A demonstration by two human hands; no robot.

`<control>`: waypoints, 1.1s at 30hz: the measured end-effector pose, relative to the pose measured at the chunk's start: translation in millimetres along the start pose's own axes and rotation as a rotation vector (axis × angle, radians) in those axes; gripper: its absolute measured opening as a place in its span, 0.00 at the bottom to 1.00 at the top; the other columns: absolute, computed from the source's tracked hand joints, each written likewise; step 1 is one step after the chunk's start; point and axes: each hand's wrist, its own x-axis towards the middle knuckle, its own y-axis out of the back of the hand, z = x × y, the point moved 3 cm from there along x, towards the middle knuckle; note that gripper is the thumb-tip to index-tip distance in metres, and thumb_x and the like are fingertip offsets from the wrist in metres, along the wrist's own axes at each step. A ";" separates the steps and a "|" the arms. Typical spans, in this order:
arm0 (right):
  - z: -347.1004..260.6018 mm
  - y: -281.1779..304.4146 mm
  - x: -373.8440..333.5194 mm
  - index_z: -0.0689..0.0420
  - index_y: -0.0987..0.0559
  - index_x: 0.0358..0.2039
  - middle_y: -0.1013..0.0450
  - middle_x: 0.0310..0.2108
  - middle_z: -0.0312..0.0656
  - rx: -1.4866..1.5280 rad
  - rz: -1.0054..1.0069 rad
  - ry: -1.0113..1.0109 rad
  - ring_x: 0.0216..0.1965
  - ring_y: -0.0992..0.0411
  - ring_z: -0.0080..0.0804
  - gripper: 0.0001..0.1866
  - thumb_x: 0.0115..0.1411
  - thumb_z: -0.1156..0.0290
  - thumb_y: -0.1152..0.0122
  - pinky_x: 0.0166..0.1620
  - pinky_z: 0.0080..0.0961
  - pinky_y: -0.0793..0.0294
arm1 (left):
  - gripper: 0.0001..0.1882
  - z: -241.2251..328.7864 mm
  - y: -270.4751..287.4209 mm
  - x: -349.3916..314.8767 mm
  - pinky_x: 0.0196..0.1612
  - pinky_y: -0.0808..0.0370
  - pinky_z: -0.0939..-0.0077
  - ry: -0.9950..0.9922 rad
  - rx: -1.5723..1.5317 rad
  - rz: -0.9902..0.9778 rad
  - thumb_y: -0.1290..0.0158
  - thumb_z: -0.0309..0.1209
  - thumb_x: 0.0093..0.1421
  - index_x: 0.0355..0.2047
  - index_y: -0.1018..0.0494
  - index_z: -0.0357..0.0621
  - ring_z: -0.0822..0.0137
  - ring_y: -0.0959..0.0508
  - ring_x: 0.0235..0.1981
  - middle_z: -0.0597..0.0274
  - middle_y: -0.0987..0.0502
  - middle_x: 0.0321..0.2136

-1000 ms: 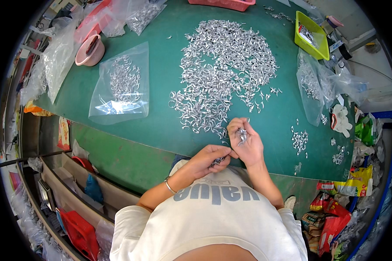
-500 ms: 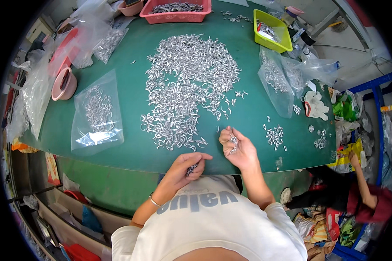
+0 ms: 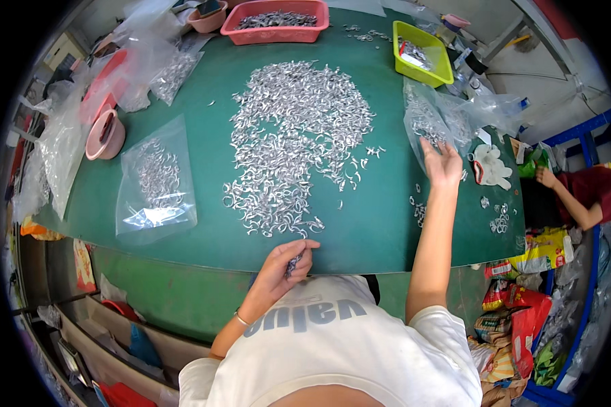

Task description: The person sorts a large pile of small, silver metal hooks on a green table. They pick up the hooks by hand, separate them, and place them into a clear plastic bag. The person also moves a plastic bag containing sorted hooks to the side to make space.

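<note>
Over the near table edge, my left hand [image 3: 285, 266] is curled around several small grey metal pieces [image 3: 293, 264], its index finger pointing right. My right hand [image 3: 443, 165] reaches out to the right, its fingers apart at the lower part of a clear plastic bag [image 3: 421, 112] that holds silver pieces. Whether a piece lies under those fingers is hidden. A wide heap of small curved silver metal pieces [image 3: 285, 129] spreads over the green table [image 3: 210, 156], just beyond my left hand. Below my right wrist lies a small group of silver pieces [image 3: 419, 211], partly covered by my forearm.
Left of the heap lies another clear bag of pieces [image 3: 157, 180]. A pink basin [image 3: 275, 34] and a yellow-green basket [image 3: 421, 71] stand at the far side. A white glove [image 3: 491, 167] and loose rings [image 3: 500, 220] lie right. A co-worker's arm [image 3: 570, 197] shows beyond the table.
My right hand has moved from beside my left hand, where it was curled around silver pieces, out to the right-hand bag, and its fingers have opened. My left hand stays nearly in place.
</note>
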 end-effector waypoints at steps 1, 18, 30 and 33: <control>16.0 0.2 -17.6 0.70 0.46 0.57 0.47 0.57 0.56 -0.125 -0.054 0.011 0.59 0.46 0.47 0.24 0.62 0.73 0.58 0.61 0.40 0.44 | 0.13 0.0 1.7 -0.6 0.16 0.49 0.88 -0.011 -0.006 0.018 0.58 0.31 0.64 0.41 0.32 0.32 0.81 0.45 0.15 0.70 0.42 0.17; 176.3 26.8 -164.7 0.59 0.25 0.38 0.33 0.44 0.43 -1.961 -1.174 0.513 0.49 0.37 0.42 0.18 0.43 0.73 0.35 0.49 0.34 0.37 | 0.12 8.4 37.6 -5.9 0.12 0.50 0.88 -0.311 -0.251 0.215 0.59 0.35 0.65 0.38 0.31 0.39 0.80 0.46 0.13 0.71 0.44 0.14; 177.6 -19.3 -58.0 0.55 0.30 0.51 0.46 0.59 0.53 -2.254 -0.739 0.838 0.60 0.52 0.56 0.27 0.52 0.56 0.40 0.58 0.48 0.50 | 0.12 4.5 24.9 -3.4 0.14 0.49 0.87 -0.241 -0.196 0.195 0.59 0.33 0.64 0.40 0.33 0.36 0.79 0.44 0.15 0.70 0.42 0.16; 182.3 -12.5 -75.8 0.55 0.30 0.51 0.47 0.60 0.51 -2.287 -0.848 0.727 0.61 0.54 0.57 0.28 0.52 0.55 0.40 0.59 0.50 0.50 | 0.12 2.8 25.1 -6.3 0.14 0.49 0.87 -0.230 -0.174 0.209 0.59 0.33 0.64 0.39 0.33 0.36 0.79 0.44 0.15 0.70 0.41 0.16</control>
